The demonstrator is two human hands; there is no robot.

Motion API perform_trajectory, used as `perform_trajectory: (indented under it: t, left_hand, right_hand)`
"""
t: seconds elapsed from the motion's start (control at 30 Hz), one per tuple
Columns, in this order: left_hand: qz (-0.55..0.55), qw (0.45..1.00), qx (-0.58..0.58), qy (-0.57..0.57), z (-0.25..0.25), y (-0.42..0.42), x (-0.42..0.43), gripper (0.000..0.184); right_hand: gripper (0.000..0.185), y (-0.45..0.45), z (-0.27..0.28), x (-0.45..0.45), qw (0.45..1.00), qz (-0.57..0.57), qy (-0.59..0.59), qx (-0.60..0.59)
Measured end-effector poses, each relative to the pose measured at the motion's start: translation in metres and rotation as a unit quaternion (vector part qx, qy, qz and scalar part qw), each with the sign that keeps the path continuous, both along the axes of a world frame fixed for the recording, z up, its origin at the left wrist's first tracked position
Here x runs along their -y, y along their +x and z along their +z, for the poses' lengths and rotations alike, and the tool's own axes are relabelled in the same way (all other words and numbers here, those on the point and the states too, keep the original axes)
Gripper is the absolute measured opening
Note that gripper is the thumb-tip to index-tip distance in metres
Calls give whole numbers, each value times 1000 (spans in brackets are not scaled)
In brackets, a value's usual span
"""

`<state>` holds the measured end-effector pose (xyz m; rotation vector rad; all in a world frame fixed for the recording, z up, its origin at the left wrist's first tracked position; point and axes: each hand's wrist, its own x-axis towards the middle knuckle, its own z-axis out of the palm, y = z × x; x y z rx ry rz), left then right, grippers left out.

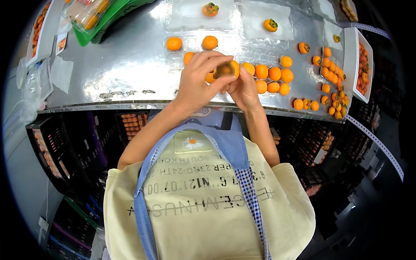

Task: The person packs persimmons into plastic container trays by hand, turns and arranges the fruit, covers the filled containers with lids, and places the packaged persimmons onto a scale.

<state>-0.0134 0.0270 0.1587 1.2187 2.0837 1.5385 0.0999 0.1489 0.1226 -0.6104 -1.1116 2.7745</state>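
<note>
My left hand (195,82) is closed around an orange persimmon (234,68), fingertips on its top and thumb beneath. The brown-green calyx side of the fruit faces up and looks blurred. Close on the other side, my right hand (245,92) has its thumb and curled fingers at the same persimmon; its grip is partly hidden. Transparent plastic trays (190,42) lie under and beyond my hands. Persimmons sit in the left tray, such as one (174,43) at its corner. To the right, two rows of persimmons (274,73) fill the near part of another tray.
Loose persimmons (333,71) crowd the metal table's right end beside a white box (365,71) of fruit. White sheets (267,17) with single persimmons lie farther back. A green crate (97,32) and plastic packs stand at the left. Dark crates (56,147) sit below the table edge.
</note>
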Motion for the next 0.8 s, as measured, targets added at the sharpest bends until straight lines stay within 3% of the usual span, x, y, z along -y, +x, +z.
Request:
perform_trajectory:
  t: [0.27, 0.37, 0.43, 0.5, 0.6, 0.7, 0.8]
  left_hand:
    - [-48, 998, -22, -35, -2, -7, 11, 49]
    - [-39, 997, 56, -31, 4, -2, 12, 56]
    - [-36, 995, 86, -46, -1, 0, 18, 54]
    - [-30, 988, 124, -87, -11, 0, 26, 48]
    - [-40, 984, 139, -105, -22, -4, 39, 38]
    - [-20, 979, 157, -125, -24, -5, 48, 32]
    - [-14, 976, 158, -147, -28, -7, 54, 27]
  right_hand:
    - [47, -1, -2, 13, 999, -7, -32, 11]
    - [45, 0, 2, -2, 991, -43, 119, 46]
    - [47, -2, -13, -38, 932, -86, 336, 108]
    - [47, 0, -21, -66, 790, -99, 578, 180]
    - [45, 2, -40, -88, 635, -55, 742, 208]
    - [44, 0, -52, -89, 576, -28, 792, 199]
    - [45, -3, -53, -87, 564, -30, 801, 197]
